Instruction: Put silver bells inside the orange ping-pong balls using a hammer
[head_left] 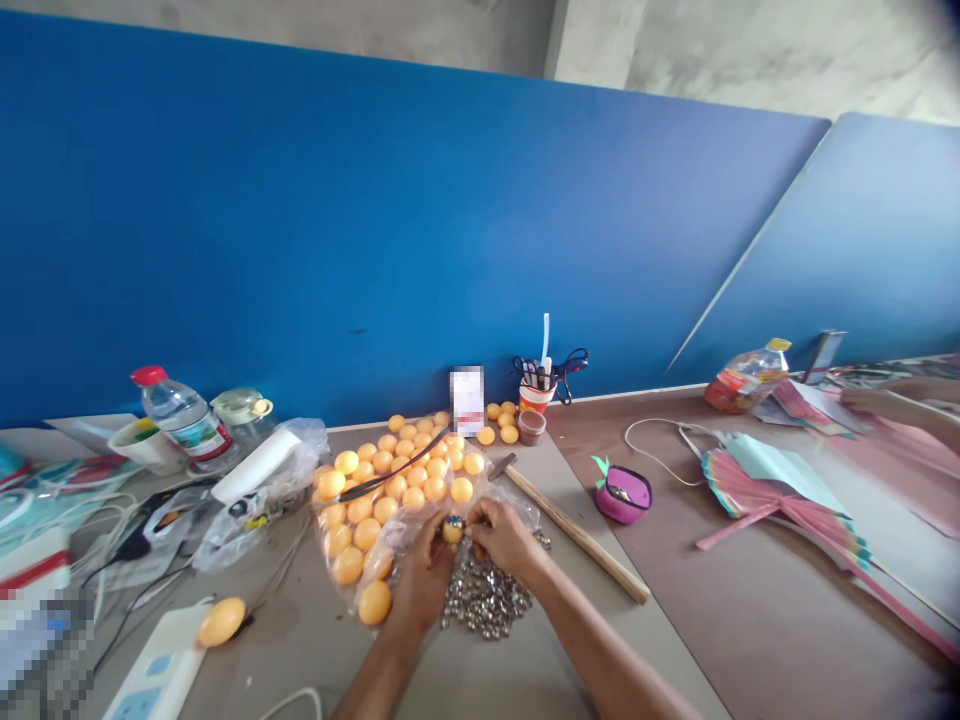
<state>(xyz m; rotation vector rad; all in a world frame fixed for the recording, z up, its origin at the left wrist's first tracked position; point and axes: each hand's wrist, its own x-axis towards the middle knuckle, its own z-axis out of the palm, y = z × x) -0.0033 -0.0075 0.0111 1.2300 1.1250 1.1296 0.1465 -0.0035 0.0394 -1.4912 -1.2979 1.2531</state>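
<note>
Held up between the fingers of my left hand (421, 575) is an orange ball (453, 532), its top covered with small shiny silver pieces. My right hand (501, 538) is beside the ball, thumb and fingers pinched together; what they hold is too small to make out. Below both hands a heap of small shiny metal pieces (491, 605) lies on the table. Left of and behind my hands are many plain orange balls (412, 497), like table tennis balls, partly in clear plastic with a dark strap across them. A wooden-handled hammer (577, 530) lies right of my hands.
A purple pouch (626, 495) and a cup of pens and scissors (537, 395) stand beyond the hammer. Left are a water bottle (187, 425), cables and a power strip (161, 665) with an orange ball (222, 622) beside it. Far right, another person's arm (911, 408) reaches over pink paper.
</note>
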